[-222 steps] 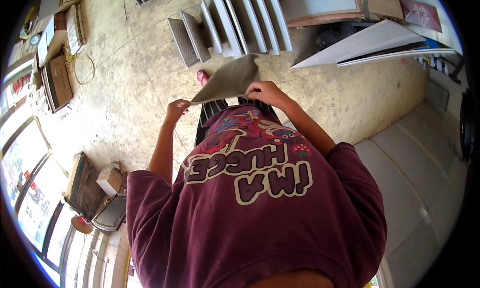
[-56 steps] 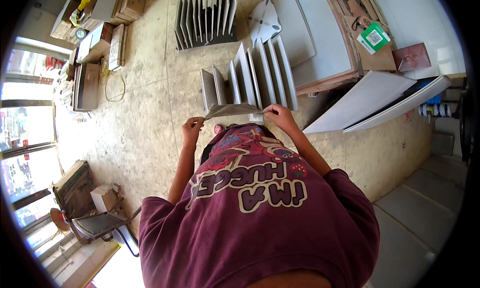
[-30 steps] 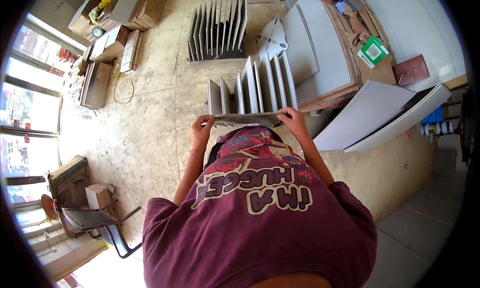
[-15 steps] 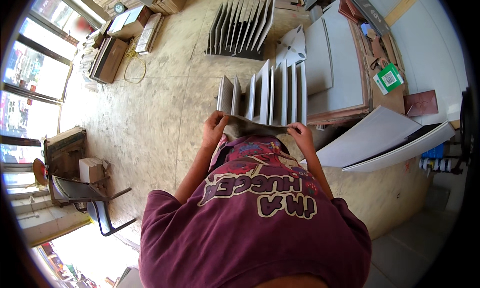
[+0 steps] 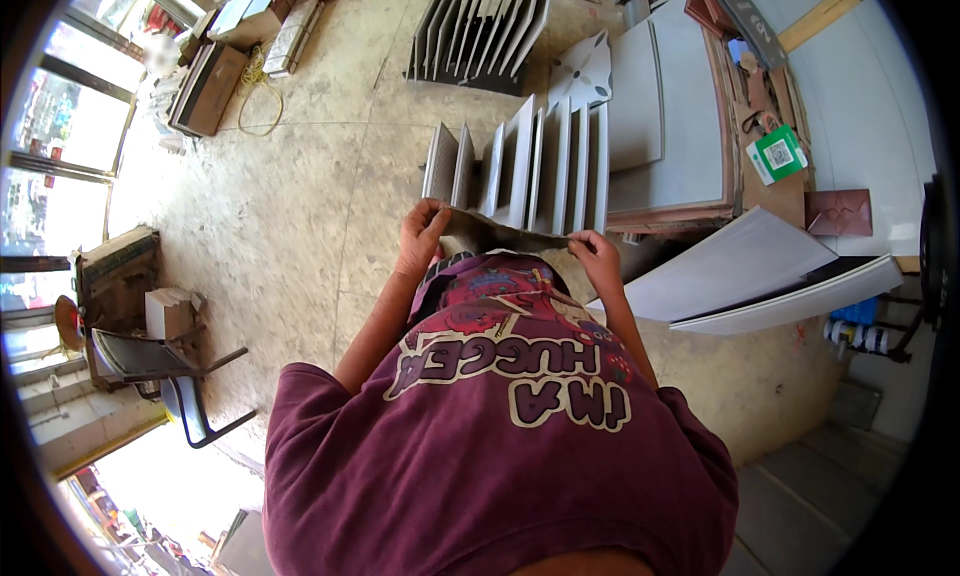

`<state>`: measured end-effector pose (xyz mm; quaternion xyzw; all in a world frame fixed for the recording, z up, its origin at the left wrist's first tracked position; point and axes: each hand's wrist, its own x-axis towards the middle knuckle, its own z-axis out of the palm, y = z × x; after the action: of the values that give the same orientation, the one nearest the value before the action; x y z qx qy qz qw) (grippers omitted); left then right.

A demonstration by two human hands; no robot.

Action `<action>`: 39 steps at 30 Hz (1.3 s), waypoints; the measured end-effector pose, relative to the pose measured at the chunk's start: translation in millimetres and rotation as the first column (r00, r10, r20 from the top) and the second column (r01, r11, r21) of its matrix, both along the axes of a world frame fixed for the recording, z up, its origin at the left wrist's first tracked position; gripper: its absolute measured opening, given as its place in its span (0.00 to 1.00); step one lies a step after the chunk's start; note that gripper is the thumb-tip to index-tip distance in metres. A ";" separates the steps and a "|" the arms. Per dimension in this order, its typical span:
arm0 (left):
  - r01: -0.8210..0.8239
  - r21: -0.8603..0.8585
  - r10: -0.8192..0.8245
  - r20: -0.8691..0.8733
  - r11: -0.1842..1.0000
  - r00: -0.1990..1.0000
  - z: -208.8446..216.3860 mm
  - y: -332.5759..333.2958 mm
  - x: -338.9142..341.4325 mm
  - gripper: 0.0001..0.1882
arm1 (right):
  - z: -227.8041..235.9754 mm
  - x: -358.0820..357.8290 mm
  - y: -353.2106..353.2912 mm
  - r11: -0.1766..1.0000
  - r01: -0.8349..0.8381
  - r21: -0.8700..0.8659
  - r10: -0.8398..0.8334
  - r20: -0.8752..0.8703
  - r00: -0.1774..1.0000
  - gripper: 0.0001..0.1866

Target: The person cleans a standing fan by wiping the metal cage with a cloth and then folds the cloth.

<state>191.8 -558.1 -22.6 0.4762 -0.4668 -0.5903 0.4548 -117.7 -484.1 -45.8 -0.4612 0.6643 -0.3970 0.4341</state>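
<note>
A dark grey-brown, cloth-like piece [image 5: 505,234] is stretched between my two hands, its edge sagging in the middle. My left hand [image 5: 423,238] pinches its left corner, while the fingers of my right hand [image 5: 595,256] pinch the right corner. Just beyond it stands a row of upright pale tile panels [image 5: 518,166], side by side with gaps between them. The cloth-like piece overlaps their near lower ends in the view; whether it touches them I cannot tell.
Farther ahead is a second rack of upright panels [image 5: 478,31]. To the right, large boards [image 5: 670,106] lie stacked beside leaning white slabs [image 5: 730,266]. At left are a chair [image 5: 185,376], a worn cabinet [image 5: 120,266], cardboard boxes [image 5: 255,16] and a yellow cord [image 5: 262,106] on the floor.
The whole view has shifted a little, so the surroundings sit higher in the picture. Both hands keep their pinch on the cloth-like piece.
</note>
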 end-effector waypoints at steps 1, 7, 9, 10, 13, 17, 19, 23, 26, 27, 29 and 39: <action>-0.001 0.001 0.001 -0.004 1.000 1.000 -0.9 0.9 -0.5 0.06 | -0.3 -1.0 0.1 1.000 0.000 0.002 0.000 0.003 1.000 0.08; -0.039 0.136 0.037 0.020 0.990 0.999 -1.4 18.8 -0.6 0.06 | -11.1 -4.0 5.8 0.999 -0.013 0.047 0.011 0.040 0.999 0.08; -0.080 0.111 0.078 0.019 0.991 0.997 -5.9 28.4 1.6 0.06 | -11.8 -0.4 7.1 0.997 -0.036 0.073 0.033 0.052 0.998 0.08; -0.104 0.088 0.102 0.025 0.991 0.994 -11.8 33.5 3.3 0.06 | -11.7 1.6 7.3 0.995 -0.053 0.085 0.048 0.055 0.997 0.08; -0.137 0.092 0.136 0.014 0.986 0.991 -14.3 46.0 10.8 0.06 | -17.4 8.0 7.0 0.990 -0.101 0.103 0.095 0.057 0.994 0.07; -0.188 0.117 0.190 -0.005 0.975 0.982 -23.3 57.0 20.7 0.06 | -17.5 15.1 3.0 0.977 -0.178 0.115 0.171 0.063 0.983 0.08; -0.214 0.116 0.214 0.006 0.970 0.977 -23.7 61.9 24.1 0.06 | -20.1 18.5 1.2 0.973 -0.199 0.121 0.193 0.063 0.979 0.08; -0.246 0.117 0.246 0.015 0.962 0.969 -12.5 65.7 40.2 0.05 | -16.5 36.8 -7.4 0.971 -0.214 0.108 0.210 0.050 0.976 0.07; -0.286 0.107 0.287 0.006 0.952 0.958 -13.6 69.7 59.7 0.05 | -9.4 55.6 -12.2 0.963 -0.248 0.100 0.245 0.045 0.968 0.07; -0.297 0.106 0.299 0.000 0.949 0.954 -12.3 70.2 65.7 0.05 | -9.8 62.3 -12.6 0.960 -0.259 0.104 0.256 0.039 0.966 0.07; -0.319 0.111 0.322 -0.010 0.941 0.947 -10.1 74.6 77.9 0.05 | -8.2 76.4 -13.0 0.952 -0.287 0.111 0.285 0.028 0.958 0.08; -0.370 0.131 0.382 -0.079 0.920 0.921 -17.0 86.4 138.2 0.05 | -14.2 138.3 -8.4 0.929 -0.348 0.129 0.351 0.004 0.937 0.07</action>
<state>330.0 -471.8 -39.6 0.5509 -0.3081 -0.5413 0.5554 20.6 -492.4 -60.0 -0.5471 0.5998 -0.2657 0.5199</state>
